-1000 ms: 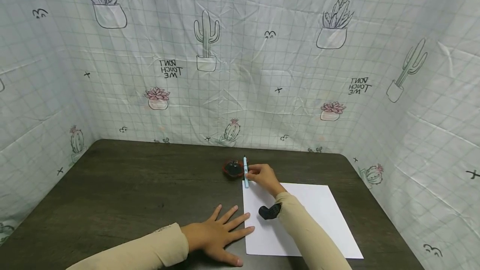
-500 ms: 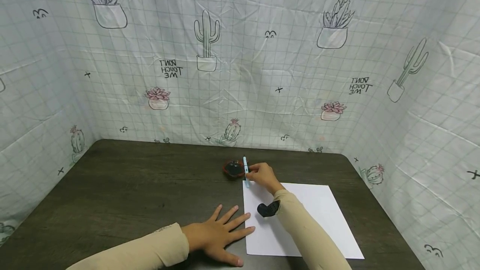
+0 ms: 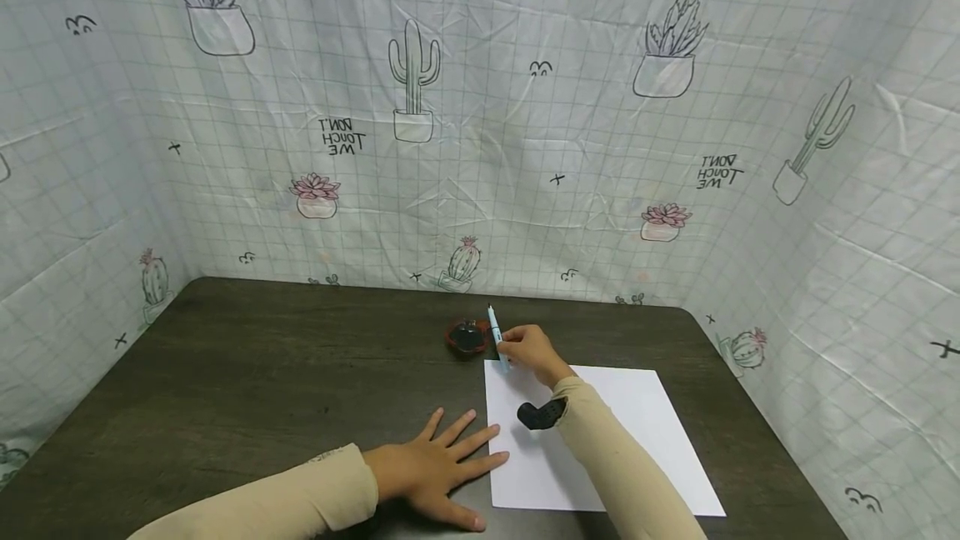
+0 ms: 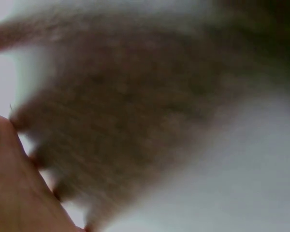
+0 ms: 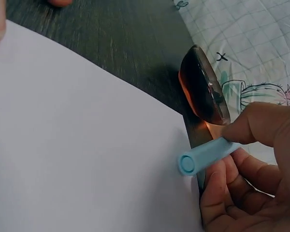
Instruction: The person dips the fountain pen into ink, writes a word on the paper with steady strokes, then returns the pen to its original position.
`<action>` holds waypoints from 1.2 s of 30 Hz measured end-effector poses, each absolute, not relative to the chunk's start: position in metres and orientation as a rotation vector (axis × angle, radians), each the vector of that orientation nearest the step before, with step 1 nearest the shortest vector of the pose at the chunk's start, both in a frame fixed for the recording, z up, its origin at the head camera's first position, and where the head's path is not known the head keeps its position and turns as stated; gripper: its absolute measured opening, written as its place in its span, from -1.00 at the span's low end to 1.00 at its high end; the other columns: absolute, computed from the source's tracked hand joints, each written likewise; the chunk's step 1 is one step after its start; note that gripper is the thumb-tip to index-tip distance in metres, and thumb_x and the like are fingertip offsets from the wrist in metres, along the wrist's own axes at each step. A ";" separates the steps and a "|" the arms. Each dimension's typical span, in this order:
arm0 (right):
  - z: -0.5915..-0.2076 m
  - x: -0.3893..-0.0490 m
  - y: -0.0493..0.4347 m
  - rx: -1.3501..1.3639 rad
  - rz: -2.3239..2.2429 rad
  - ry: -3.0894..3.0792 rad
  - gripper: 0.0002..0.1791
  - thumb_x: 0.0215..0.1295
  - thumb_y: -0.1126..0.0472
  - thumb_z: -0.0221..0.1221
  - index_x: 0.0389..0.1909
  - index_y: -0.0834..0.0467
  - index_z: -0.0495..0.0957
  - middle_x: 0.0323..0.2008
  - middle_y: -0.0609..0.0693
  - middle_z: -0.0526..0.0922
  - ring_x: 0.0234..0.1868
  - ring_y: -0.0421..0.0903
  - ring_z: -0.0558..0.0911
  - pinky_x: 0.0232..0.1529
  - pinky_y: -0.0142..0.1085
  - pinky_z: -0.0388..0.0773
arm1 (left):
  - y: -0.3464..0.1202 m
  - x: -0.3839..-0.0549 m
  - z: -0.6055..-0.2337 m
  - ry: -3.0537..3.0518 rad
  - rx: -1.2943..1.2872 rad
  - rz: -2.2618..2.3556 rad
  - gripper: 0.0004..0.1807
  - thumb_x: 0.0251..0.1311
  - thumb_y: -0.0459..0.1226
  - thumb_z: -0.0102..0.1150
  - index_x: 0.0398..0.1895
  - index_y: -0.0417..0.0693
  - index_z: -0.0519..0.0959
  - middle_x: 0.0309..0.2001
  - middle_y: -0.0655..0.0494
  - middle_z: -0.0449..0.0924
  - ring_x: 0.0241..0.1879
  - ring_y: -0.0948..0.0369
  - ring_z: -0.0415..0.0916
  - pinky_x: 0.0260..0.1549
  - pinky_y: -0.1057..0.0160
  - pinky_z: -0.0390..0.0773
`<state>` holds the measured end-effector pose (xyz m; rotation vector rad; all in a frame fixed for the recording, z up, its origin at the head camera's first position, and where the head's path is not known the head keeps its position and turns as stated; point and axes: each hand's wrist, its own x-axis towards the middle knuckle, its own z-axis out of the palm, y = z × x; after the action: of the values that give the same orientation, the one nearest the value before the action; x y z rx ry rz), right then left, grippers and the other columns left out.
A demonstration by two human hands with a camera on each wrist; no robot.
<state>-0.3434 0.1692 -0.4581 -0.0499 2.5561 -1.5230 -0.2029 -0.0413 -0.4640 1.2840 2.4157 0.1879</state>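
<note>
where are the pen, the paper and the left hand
Pen (image 5: 207,156): right wrist view, on the blue side near its blunt end.
Paper (image 5: 94,135): right wrist view, on its bare face.
Left hand (image 3: 430,473): head view, on its back.

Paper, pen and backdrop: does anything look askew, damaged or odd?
Only the backdrop: its lettering reads mirror-reversed, perhaps hung back to front. No spill or damage shows; the white paper looks untorn, and the right hand holds the pale blue pen.

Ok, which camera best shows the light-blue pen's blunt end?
The right wrist view: there the light-blue pen's blunt end appears large, facing the camera. The head view shows it small, near a corner of the paper; the left wrist view doesn't show it.
</note>
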 end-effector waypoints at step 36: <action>-0.453 -0.340 0.190 -0.515 -1.803 2.238 -0.47 0.40 0.42 -0.11 0.39 0.24 0.23 0.12 0.44 0.43 0.10 0.31 0.50 0.00 -0.18 0.54 | -0.040 -0.199 -0.453 2.417 1.266 0.160 -0.15 0.21 0.39 -0.20 0.51 0.50 -0.20 0.54 0.29 -0.45 0.50 -0.02 -0.51 0.30 -0.36 -0.31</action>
<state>-0.3396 0.1898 -0.4534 -0.5154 2.2384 -1.8033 -0.1988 -0.0403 -0.4533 1.2660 2.4168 0.1605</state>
